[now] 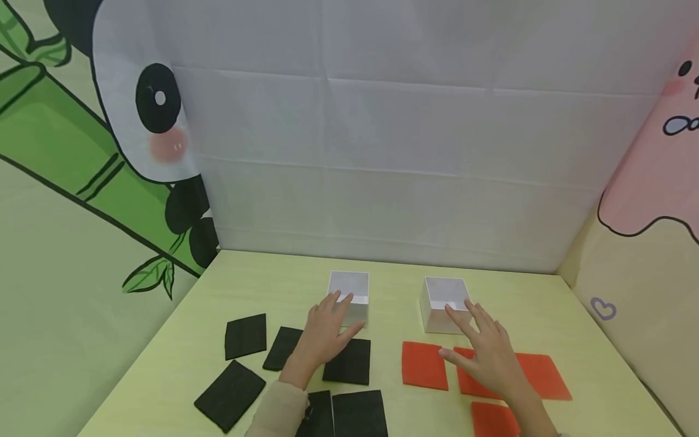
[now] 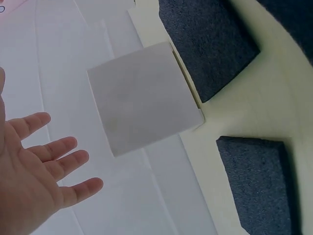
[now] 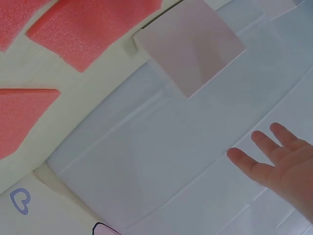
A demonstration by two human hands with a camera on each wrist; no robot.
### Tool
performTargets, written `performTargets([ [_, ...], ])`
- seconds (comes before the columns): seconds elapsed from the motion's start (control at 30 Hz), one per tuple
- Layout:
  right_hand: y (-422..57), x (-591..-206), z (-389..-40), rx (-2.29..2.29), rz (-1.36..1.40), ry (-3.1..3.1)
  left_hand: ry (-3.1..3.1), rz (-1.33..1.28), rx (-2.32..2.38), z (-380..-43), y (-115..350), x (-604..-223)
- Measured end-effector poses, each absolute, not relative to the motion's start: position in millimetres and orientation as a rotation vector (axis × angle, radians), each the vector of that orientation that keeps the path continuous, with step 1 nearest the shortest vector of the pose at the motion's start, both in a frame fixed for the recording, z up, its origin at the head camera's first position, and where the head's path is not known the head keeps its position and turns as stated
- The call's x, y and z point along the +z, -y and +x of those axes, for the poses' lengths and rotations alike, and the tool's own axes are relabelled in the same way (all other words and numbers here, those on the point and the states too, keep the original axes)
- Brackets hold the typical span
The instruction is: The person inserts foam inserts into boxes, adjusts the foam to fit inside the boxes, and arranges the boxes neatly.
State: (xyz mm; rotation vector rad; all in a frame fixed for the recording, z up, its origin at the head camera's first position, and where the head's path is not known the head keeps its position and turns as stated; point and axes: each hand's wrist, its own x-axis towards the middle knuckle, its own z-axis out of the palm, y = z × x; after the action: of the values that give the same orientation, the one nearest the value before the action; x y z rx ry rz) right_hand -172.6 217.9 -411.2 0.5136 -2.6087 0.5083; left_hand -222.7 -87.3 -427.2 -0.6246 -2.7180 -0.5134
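Note:
My left hand (image 1: pixel 322 334), fingers spread, hovers in front of a white open-topped box (image 1: pixel 357 312) and over the black foam pieces. In the left wrist view that hand (image 2: pixel 34 181) holds nothing, with the box (image 2: pixel 144 98) beyond its fingertips. My right hand (image 1: pixel 488 355) is spread in the same way over the red foam pieces, near a second white box (image 1: pixel 439 320). The right wrist view shows this hand (image 3: pixel 279 161) apart from the box (image 3: pixel 190 46). Several black foam pieces (image 1: pixel 246 335) lie at left; several red ones (image 1: pixel 423 365) lie at right.
The pieces lie flat on a pale yellow table (image 1: pixel 393 303). A white cloth wall (image 1: pixel 382 152) stands behind the boxes, along the table's far edge. Printed side walls close off the left, with a green bamboo (image 1: pixel 82 145), and the right, with a pink figure (image 1: pixel 650 182).

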Motion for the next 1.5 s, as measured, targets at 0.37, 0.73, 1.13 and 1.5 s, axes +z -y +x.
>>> performTargets([
  [0.37, -219, -414, -174, 0.5, 0.528, 2.601, 2.689, -0.564, -0.51, -233, 97, -435],
  [0.73, -219, -415, -174, 0.463, 0.553, 2.604, 2.722, -0.471, -0.473, -247, 105, -444],
  [1.13, -219, -416, -175, 0.452, 0.562, 2.618, 2.781, -0.382, -0.681, -264, 110, -452],
  [1.5, -222, -421, -176, 0.456, 0.576, 2.619, 2.746, -0.35, -0.932, -276, 116, -457],
])
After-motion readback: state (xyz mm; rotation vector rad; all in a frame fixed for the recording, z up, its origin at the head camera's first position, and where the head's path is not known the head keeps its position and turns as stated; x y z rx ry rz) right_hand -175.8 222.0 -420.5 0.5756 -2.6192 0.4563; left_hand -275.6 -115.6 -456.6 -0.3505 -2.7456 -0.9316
